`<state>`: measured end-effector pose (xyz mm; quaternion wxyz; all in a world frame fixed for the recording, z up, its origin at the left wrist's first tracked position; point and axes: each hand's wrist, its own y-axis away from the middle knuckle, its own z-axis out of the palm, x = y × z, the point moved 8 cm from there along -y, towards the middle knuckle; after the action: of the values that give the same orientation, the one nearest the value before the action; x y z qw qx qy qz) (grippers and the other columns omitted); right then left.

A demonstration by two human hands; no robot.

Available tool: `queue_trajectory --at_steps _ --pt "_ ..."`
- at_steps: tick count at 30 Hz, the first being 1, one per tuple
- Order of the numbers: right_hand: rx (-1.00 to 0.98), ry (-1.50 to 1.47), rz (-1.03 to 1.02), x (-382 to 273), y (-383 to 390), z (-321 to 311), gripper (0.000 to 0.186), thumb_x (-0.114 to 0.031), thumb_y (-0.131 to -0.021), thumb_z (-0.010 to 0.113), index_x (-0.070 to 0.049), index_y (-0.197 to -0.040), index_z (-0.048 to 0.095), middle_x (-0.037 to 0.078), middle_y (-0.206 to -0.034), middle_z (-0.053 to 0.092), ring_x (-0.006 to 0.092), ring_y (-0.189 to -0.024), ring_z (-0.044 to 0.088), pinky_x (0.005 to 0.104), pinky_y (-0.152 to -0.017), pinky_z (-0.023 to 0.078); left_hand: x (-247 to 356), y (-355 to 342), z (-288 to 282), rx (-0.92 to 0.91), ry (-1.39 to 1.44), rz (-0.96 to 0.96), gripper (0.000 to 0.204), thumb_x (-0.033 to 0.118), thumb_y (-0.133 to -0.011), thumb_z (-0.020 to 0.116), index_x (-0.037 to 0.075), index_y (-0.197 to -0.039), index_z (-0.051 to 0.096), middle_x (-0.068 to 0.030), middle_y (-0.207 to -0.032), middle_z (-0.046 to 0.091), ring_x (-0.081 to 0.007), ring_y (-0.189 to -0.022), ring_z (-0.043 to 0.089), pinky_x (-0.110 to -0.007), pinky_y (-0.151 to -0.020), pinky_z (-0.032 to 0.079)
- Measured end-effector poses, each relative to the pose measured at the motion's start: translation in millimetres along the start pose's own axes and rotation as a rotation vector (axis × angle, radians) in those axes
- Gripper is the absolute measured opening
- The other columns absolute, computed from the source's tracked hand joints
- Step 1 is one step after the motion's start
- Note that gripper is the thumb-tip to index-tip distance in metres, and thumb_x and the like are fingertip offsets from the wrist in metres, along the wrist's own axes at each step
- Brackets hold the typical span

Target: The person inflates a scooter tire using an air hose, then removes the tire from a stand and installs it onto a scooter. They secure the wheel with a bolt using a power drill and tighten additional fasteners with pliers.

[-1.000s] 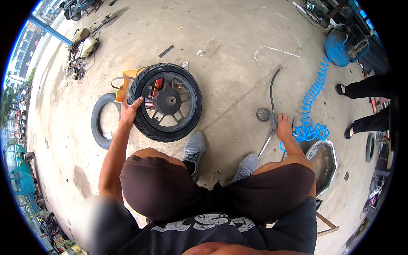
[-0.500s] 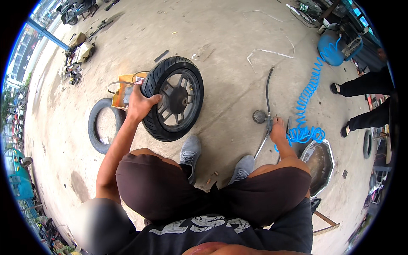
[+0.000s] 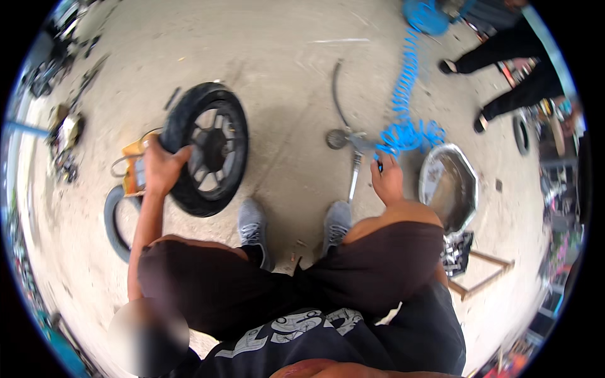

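Note:
A black motorcycle tire on a spoked wheel [image 3: 213, 151] stands upright on the ground, tilted a little. My left hand [image 3: 165, 165] grips the tire's left edge, thumb on the near sidewall and fingers behind. To the right, a tire inflator with a round gauge [image 3: 337, 138] and a black hose [image 3: 338, 88] lies on the ground. A shiny metal bar [image 3: 355, 173] extends from beside it toward my right shoe. My right hand [image 3: 386, 178] is just right of that bar, fingers closed around something small and dark that blur hides. Blue coiled air hose [image 3: 403, 135] lies beyond my right hand.
A metal basin [image 3: 449, 189] stands at right, near a wooden frame [image 3: 485, 277]. A loose tire [image 3: 118, 220] and a yellow container [image 3: 132, 167] lie left of the wheel. A person in black trousers [image 3: 504, 57] stands at far right, near a blue tank [image 3: 426, 16].
The whole view has shifted, sliding the scene leftward. My right hand has drawn back from the inflator, toward me and to the right. My left hand still holds the wheel.

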<state>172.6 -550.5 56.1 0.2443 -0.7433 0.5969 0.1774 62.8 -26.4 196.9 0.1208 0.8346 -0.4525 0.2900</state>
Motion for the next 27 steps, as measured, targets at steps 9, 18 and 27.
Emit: queue_trajectory --at_steps 9,18,27 --pt "0.062 0.3 0.617 184 38 -130 0.047 -0.015 -0.083 0.054 -0.005 -0.128 0.063 0.028 -0.101 0.068 0.0412 -0.093 0.067 0.0485 -0.087 0.051 14 -17 19 -0.13 -0.002 0.059 0.052 0.029 -0.075 0.078 -0.01 -0.103 0.057 -0.0196 -0.092 0.067 -0.0251 -0.082 0.063 -0.035 -0.079 0.051" --pt "-0.336 0.343 0.646 286 79 -92 0.063 -0.01 -0.076 0.052 -0.011 -0.139 0.056 0.029 -0.104 0.068 0.0392 -0.081 0.07 0.0437 -0.075 0.056 13 -25 25 -0.13 -0.048 0.133 0.053 0.033 -0.076 0.076 -0.01 -0.099 0.055 -0.0218 -0.087 0.064 -0.0282 -0.079 0.061 -0.038 -0.078 0.049" --pt "-0.537 0.24 0.809 320 77 -34 0.044 -0.012 -0.079 0.054 -0.005 -0.119 0.068 0.023 -0.091 0.072 0.0333 -0.08 0.071 0.0423 -0.068 0.055 8 -21 5 -0.065 -0.119 0.012 0.059 0.036 -0.071 0.08 -0.01 -0.098 0.057 -0.024 -0.085 0.066 -0.0349 -0.078 0.064 -0.042 -0.075 0.051"
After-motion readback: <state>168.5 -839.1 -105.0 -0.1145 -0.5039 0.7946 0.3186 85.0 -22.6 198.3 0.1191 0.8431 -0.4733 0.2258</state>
